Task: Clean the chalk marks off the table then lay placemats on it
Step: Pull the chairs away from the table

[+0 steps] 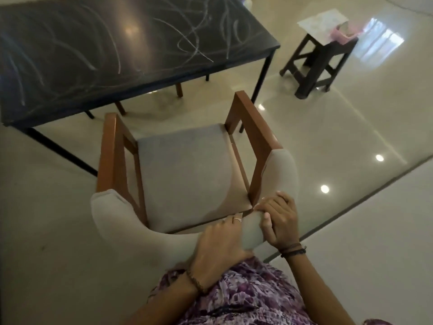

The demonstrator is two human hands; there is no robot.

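A black table (pixel 70 90) covered in white chalk scribbles (pixel 199 36) fills the upper left. In front of it stands a wooden armchair (pixel 187 170) with grey cushions, pulled away from the table. My left hand (pixel 218 245) and my right hand (pixel 278 221) both grip the chair's padded backrest (pixel 250 231), fingers curled over its top edge at the right end. A flat white placemat stack (pixel 323 22) lies on a dark stool (pixel 318 59) at the upper right, beside a pink cloth-like item (pixel 346 34).
The glossy tiled floor (pixel 351 148) stretches to the right of the chair. Legs of another wooden chair (pixel 179 90) show under the table. The stool stands apart from the table's right corner.
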